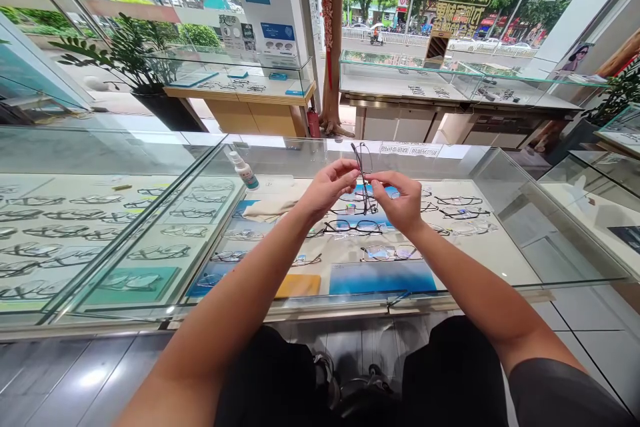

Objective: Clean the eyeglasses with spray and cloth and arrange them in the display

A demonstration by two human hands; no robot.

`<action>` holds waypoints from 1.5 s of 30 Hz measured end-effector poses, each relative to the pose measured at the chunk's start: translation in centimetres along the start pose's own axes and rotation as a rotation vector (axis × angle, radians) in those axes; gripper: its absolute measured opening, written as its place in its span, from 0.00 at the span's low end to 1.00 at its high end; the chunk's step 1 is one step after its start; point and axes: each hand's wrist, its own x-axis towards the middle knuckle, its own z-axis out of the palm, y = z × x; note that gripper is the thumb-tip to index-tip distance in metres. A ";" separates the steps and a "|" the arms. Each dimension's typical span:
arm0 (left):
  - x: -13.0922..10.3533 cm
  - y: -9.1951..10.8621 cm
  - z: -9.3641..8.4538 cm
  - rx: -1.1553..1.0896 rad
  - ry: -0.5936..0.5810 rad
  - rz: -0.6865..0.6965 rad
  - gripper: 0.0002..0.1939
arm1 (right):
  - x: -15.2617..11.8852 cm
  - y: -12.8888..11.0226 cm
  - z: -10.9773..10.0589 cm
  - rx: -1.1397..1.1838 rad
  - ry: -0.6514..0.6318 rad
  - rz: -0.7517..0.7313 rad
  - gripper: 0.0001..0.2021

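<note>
A dark-framed pair of eyeglasses (363, 177) is held up on edge above the glass counter (310, 167). My left hand (331, 188) pinches the frame from the left, its fingertips at the near lens side. From the right, my right hand (400, 199) closes thumb and forefinger on the same frame. Just left of my left forearm, a folded beige cloth (270, 209) lies on the counter, and a white spray bottle (243, 170) stands behind it. Below my hands, black-rimmed glasses (353, 227) lie among several other pairs inside the display.
More rows of glasses (63, 231) fill the case on the left. A blue-and-white panel (383, 279) and a yellow one (299, 286) lie near the front edge. Beyond the counter stand further glass showcases (400, 80), a potted plant (130, 60) and a wooden post (331, 40).
</note>
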 end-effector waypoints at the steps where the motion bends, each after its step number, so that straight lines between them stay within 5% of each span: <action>1: 0.0 -0.1 0.0 0.036 0.002 0.002 0.23 | 0.0 0.0 0.0 0.010 -0.006 0.011 0.09; 15: -0.2 0.5 0.4 0.156 0.026 0.070 0.23 | 0.5 0.7 0.1 0.220 -0.020 0.363 0.06; 20: -0.3 0.7 0.4 0.210 0.035 0.064 0.23 | 1.2 1.9 -0.2 0.320 -0.175 0.559 0.10; 27: -0.2 1.0 0.4 0.228 0.017 0.025 0.25 | 1.7 2.0 -0.6 0.603 -0.237 0.791 0.11; 45: 0.1 0.8 -0.2 0.263 0.019 -0.005 0.28 | 1.5 2.4 -0.6 0.714 -0.235 0.864 0.13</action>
